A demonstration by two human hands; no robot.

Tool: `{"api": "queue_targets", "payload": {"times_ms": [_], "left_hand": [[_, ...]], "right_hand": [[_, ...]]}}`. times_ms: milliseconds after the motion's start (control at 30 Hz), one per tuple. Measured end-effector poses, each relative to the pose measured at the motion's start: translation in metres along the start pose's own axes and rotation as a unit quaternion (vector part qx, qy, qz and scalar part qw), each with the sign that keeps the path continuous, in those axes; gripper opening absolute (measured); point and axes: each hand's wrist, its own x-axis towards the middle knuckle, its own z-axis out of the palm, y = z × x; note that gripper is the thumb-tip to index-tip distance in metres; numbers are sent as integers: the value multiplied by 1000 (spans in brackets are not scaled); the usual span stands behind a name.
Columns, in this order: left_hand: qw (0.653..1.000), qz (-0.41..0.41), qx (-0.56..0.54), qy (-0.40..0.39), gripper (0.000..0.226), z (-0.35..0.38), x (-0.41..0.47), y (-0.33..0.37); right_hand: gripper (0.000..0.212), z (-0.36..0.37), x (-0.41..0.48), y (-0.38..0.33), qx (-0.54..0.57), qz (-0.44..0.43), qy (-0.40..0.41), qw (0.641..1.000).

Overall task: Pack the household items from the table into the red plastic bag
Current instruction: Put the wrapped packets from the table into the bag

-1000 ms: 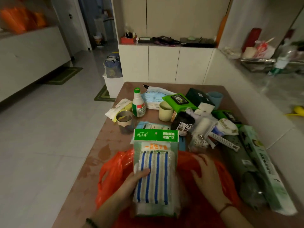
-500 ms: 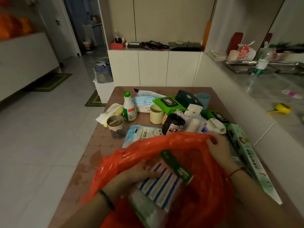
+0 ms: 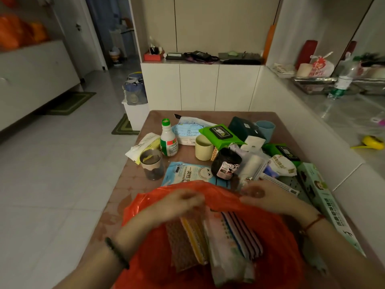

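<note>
The red plastic bag [image 3: 279, 243] lies open at the table's near edge. Inside it lie the blue-striped cloth pack [image 3: 239, 232] and a brown scouring pad pack [image 3: 187, 238]. My left hand [image 3: 179, 202] is blurred and pinches the bag's far rim on the left. My right hand [image 3: 264, 195] grips the same rim on the right. Beyond the bag, household items crowd the table [image 3: 129, 195]: a light blue glove packet [image 3: 187, 174], a black bag roll [image 3: 226, 163], a white bottle with green cap [image 3: 168, 140], a cream cup [image 3: 204, 147] and green wet wipes [image 3: 220, 134].
A clear jar [image 3: 152, 163] stands at the table's left side. A long green box [image 3: 325, 203] lies along the right edge beside a white ledge [image 3: 312, 130]. White cabinets [image 3: 200, 86] stand behind the table, and tiled floor lies to the left.
The striped cloth pack went from my left hand down into the bag. My left hand let it go and moved up to the bag's rim.
</note>
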Motion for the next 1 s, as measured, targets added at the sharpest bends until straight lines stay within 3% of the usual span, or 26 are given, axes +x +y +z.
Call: {"api": "queue_targets", "payload": {"times_ms": [33,100,167,233,367,500,667,733,800,833,933,1000], "left_hand": [[998,44,-1,52,25,-12,1,5],[973,100,132,159,45,-33,11,2],[932,85,316,156,69,-42,21,-5],[913,7,398,93,66,-45,32,-20],[903,-18,417,105,49,-51,53,-44],[932,10,348,98,39,-61,66,-55],[954,14,295,56,36,-75,70,-64],[959,11,279,41,36,-80,70,-67],[968,13,249,34,34,-84,69,-68],[969,14,243,31,33,-85,68,-68],[972,28,231,38,33,-86,64,-69],[973,38,223,40,42,-84,58,-65]], "right_hand": [[26,-5,7,-11,28,-13,50,998],[29,-9,31,-29,77,-29,130,988],[38,-3,64,-39,69,-46,141,986],[47,10,100,-42,53,-56,114,991],[58,39,161,-41,-13,-56,56,997],[66,59,210,-36,-81,-34,29,996],[92,73,246,-25,-201,-17,-11,979],[83,73,249,-25,-245,-9,-19,969],[50,71,250,-22,-231,-25,-21,972],[33,70,248,-20,-199,-37,-16,979],[26,68,238,-14,-52,-65,40,996],[18,62,227,-21,115,-78,97,986]]}}
